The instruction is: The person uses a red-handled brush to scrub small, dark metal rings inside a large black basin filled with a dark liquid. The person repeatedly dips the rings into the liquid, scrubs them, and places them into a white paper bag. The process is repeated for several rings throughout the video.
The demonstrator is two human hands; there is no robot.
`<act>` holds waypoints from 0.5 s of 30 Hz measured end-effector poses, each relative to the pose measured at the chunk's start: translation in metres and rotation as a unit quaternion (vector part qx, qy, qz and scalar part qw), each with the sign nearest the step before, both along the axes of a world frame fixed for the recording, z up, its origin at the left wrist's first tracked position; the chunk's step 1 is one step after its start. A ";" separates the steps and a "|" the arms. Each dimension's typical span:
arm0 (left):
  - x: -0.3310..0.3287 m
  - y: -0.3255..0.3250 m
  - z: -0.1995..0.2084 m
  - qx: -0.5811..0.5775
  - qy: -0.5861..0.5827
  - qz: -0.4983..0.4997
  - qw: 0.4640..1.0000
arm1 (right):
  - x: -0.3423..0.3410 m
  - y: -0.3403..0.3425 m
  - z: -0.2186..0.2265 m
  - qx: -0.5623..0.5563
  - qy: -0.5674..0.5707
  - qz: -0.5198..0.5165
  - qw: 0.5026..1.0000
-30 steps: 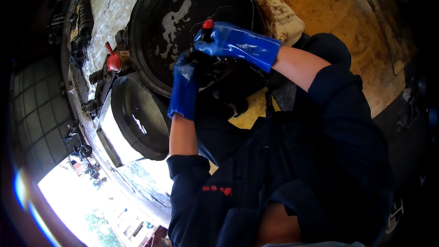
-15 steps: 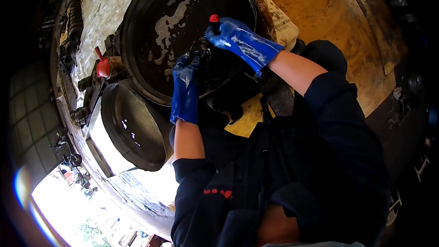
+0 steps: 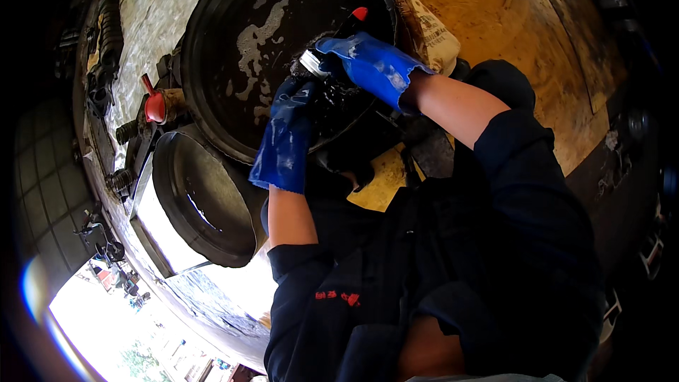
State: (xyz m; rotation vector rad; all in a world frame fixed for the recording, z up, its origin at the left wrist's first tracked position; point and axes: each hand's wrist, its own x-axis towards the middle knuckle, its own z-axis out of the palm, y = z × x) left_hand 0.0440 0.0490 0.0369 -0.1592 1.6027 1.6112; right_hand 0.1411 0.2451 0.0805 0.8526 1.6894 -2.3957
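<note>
Far left, well apart from the left fingers, dark coiled parts stood in a row. Closer in, left of those fingers, a red scoop-like thing sat with its handle up. Nearer the person than the left fingers, and left of them, a smaller round pan showed a bright glint inside. Beside it the big dark basin spread under the fingers of both hands, with pale foam beyond the left fingers. Left hand, gloved in blue, reached over the near rim; its fingers were lost against the dark interior, so could not tell whether apart, together or gripping. A silvery ribbed band showed between the two hands' fingertips. Right hand, also gloved in blue, had its fingers clamped on a dark-handled tool, red end jutting beyond them; band and handle lined up, any join hidden. Right of the right fingers, past the basin's edge, a pale printed sack; farther right, stained yellow-brown ground.
</note>
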 end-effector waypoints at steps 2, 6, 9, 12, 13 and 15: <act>-0.001 -0.010 0.001 -0.037 0.148 -0.130 0.980 | 0.001 0.002 -0.002 0.017 0.011 0.045 0.999; 0.000 -0.012 0.000 -0.043 0.175 -0.115 0.977 | -0.035 0.004 -0.010 0.200 -0.119 0.221 0.947; -0.012 -0.012 -0.018 0.039 -0.066 0.099 0.992 | -0.034 -0.014 -0.026 0.258 -0.051 0.251 0.932; -0.013 -0.019 -0.015 -0.016 0.146 -0.031 0.989 | -0.029 -0.015 -0.021 0.252 -0.070 0.261 0.929; -0.013 -0.023 -0.013 -0.037 0.216 -0.068 0.973 | -0.028 -0.015 -0.018 0.240 -0.094 0.266 0.929; -0.014 -0.013 -0.001 -0.010 0.145 -0.063 0.987 | -0.022 -0.005 -0.034 0.261 -0.066 0.226 0.936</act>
